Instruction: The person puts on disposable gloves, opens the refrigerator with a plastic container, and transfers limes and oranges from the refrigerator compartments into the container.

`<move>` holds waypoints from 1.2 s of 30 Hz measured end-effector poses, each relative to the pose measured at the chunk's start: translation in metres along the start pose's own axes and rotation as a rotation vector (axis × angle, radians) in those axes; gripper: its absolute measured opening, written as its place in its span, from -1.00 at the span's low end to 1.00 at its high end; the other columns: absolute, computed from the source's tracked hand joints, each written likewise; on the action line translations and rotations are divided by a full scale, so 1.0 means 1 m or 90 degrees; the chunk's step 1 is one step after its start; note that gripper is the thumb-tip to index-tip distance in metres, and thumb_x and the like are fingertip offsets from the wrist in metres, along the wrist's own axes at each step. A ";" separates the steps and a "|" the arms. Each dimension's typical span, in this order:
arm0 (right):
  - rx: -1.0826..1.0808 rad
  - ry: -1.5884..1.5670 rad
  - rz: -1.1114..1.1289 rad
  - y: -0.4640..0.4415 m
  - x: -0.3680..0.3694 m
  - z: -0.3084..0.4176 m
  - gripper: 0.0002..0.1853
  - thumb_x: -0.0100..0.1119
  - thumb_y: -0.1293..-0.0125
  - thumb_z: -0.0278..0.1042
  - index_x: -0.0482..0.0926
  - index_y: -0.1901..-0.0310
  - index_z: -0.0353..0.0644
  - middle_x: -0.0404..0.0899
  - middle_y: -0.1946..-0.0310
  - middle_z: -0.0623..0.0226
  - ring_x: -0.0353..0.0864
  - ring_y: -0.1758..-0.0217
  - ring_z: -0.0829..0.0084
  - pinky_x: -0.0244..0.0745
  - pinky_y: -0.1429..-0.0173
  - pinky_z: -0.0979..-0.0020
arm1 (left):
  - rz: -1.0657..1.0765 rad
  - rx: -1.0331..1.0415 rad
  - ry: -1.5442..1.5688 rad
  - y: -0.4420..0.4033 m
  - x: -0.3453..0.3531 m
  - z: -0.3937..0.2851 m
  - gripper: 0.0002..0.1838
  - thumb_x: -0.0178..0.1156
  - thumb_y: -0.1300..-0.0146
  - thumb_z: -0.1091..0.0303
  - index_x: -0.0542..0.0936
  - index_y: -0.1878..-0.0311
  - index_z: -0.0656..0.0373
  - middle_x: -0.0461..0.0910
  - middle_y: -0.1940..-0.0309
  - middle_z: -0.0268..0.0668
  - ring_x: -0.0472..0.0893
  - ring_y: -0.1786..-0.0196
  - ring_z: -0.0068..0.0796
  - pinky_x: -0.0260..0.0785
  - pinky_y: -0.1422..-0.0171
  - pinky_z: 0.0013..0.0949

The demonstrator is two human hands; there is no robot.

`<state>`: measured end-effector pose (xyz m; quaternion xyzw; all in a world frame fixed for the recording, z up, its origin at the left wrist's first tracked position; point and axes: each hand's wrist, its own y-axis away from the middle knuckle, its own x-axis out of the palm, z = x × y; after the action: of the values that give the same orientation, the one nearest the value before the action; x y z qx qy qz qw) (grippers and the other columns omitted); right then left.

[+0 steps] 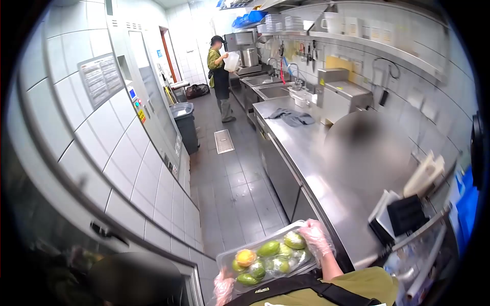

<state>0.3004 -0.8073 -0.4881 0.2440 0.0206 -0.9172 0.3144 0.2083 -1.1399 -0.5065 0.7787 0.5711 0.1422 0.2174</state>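
Note:
A clear plastic container (pixel 302 266) is held level in front of my body, low in the view. Several green fruits (pixel 269 249) and one yellow-orange fruit (pixel 245 257) lie in it, some looking wrapped in clear film; I cannot tell the exact kind of fruit. My left hand (pixel 223 286), in a clear plastic glove, grips the near left end. At the far right end, my right hand (pixel 316 237), gloved the same way, has its fingers over the rim. The undersides of both hands are hidden.
A steel counter (pixel 291 148) runs along the right, with a grey cloth (pixel 292 117) and a steel machine (pixel 347 94) on it. Ahead, a person (pixel 220 76) in a dark apron holds a translucent container (pixel 232 61). A grey bin (pixel 185 127) stands left of the tiled floor (pixel 229 183).

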 end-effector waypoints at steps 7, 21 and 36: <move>-0.009 -0.073 0.124 -0.208 0.127 0.072 -0.76 0.06 0.10 -0.21 0.51 0.49 -0.23 0.48 0.59 0.18 0.47 0.47 0.34 0.35 0.31 0.34 | -0.044 0.041 -0.116 -0.218 0.007 -0.108 -0.31 0.10 0.12 0.55 0.31 -0.23 0.15 0.56 0.22 -0.22 0.45 0.44 -0.63 0.30 0.42 -0.57; -0.074 -0.002 -0.192 -0.637 0.168 0.086 -0.79 0.08 0.09 -0.27 0.43 0.56 -0.29 0.41 0.67 0.14 0.38 0.61 0.14 0.28 0.48 0.21 | 0.180 0.110 -0.170 -0.670 0.229 -0.374 -0.40 -0.02 0.10 0.56 0.39 -0.16 0.28 0.54 0.08 -0.22 0.51 0.09 -0.43 0.36 0.03 -0.38; -0.126 0.003 -0.073 -1.137 0.300 0.292 -0.81 0.10 0.08 -0.31 0.35 0.58 -0.23 0.34 0.64 0.26 0.34 0.54 0.37 0.28 0.40 0.34 | 0.248 -0.152 -0.230 -1.104 0.342 -0.635 -0.27 -0.03 0.15 0.58 0.24 -0.26 0.16 0.54 0.53 -0.15 0.21 0.84 -0.63 0.04 0.81 -0.59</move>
<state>-0.6983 -0.1219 -0.5004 0.2127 0.1255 -0.9264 0.2842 -0.8990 -0.4232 -0.5198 0.8554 0.3423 0.1064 0.3740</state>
